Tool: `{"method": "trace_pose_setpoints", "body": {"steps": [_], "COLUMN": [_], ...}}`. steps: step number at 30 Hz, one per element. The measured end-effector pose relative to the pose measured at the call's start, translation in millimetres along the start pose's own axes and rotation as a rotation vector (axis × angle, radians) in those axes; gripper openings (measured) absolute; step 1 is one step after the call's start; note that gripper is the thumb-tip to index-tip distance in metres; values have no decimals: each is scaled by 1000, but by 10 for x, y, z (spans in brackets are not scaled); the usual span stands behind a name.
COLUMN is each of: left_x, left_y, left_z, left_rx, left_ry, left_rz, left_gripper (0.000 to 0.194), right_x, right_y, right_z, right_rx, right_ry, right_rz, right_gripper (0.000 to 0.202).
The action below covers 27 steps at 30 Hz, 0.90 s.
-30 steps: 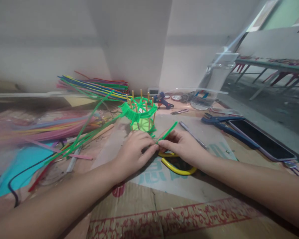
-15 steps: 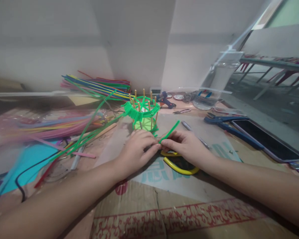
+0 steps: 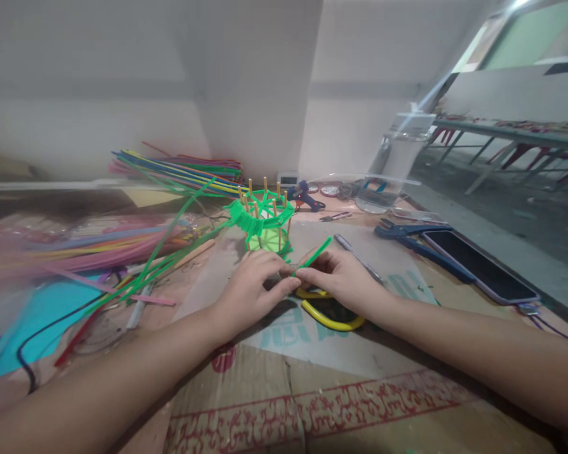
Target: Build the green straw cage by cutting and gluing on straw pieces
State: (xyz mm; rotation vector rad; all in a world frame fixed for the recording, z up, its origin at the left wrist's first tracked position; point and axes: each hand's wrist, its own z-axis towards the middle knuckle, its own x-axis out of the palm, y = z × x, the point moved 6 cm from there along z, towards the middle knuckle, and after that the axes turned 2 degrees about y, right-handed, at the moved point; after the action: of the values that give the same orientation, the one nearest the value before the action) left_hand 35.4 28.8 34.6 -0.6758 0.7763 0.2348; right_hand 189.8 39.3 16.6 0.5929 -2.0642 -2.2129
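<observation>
My right hand is closed in a pinch on a short green pipe cleaner, whose free end points up and to the right. My left hand meets it at the lower end, thumb and forefinger pressed together there; the fingers partly hide that end. Just beyond my left hand stands a round frame of green pipe cleaners wound around upright wooden sticks. Beneath my right hand lie yellow-handled scissors or pliers, their working end hidden.
Bundles of coloured pipe cleaners lie at the back left. A glue gun, a pen, blue-handled pliers, a phone and a clear water container are beyond and to the right. Cardboard covers the front.
The whole view has shifted, so things appear a little further left and mostly slightly lower. Both hands keep nearly the same pinch on the pipe cleaner.
</observation>
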Motion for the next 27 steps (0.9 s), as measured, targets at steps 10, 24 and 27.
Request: {"method": "trace_pose_setpoints", "body": {"steps": [10, 24, 27], "left_x": [-5, 19, 11], "left_y": [16, 30, 13], "left_z": [-10, -5, -6], "left_rx": [-19, -59, -59], "left_ry": [-10, 6, -1], "left_rz": [-57, -56, -66], "left_gripper": [24, 22, 23], "right_x": [36, 69, 76], "right_y": [6, 117, 84], "right_z": [17, -20, -30], "right_rx": [-26, -83, -65], "right_ry": [53, 55, 45], "right_rz": [76, -4, 24], "right_gripper": [28, 21, 21]}}
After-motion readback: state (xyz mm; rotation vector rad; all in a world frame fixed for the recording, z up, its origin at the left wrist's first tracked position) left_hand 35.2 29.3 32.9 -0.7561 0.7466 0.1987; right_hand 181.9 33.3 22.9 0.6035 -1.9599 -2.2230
